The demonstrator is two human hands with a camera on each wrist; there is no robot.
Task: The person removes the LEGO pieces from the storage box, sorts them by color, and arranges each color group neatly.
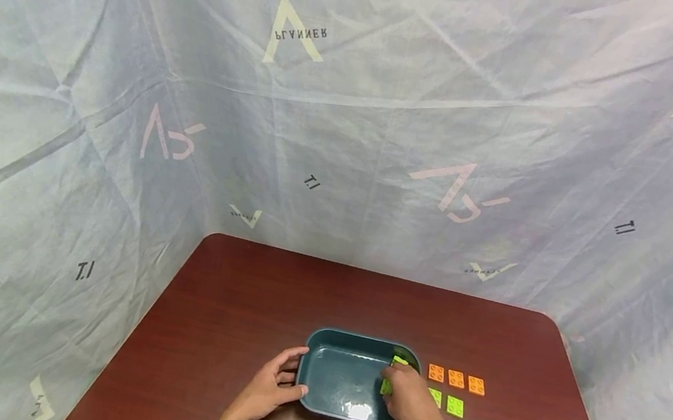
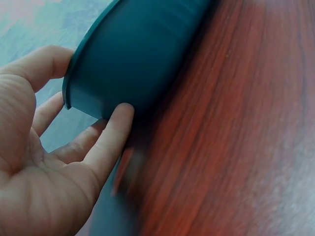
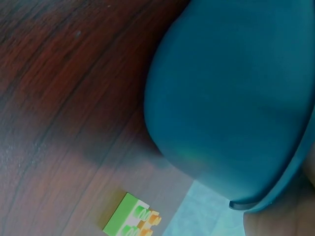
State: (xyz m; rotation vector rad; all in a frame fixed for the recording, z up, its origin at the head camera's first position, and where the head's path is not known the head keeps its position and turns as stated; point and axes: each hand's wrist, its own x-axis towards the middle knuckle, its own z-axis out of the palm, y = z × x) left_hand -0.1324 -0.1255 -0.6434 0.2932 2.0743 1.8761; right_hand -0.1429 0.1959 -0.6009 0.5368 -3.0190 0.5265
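Observation:
A deep blue rectangular dish (image 1: pixel 342 380) sits on the table. My left hand (image 1: pixel 272 383) grips its left end, with thumb and a finger at the rim and other fingertips against the outer wall in the left wrist view. My right hand (image 1: pixel 410 398) reaches over the right end of the dish. Its fingers pinch a green toy brick (image 1: pixel 386 386) inside; more green (image 1: pixel 400 360) shows just beyond the fingertips. In the right wrist view, the dish wall hides the fingertips and what they hold.
Right of the dish, three orange bricks (image 1: pixel 456 379) form a row. Nearer me lie two green bricks (image 1: pixel 455 406), one partly behind my right hand. The reddish-brown table (image 1: pixel 210 337) is enclosed by pale printed sheeting (image 1: pixel 347 145) at the back and sides.

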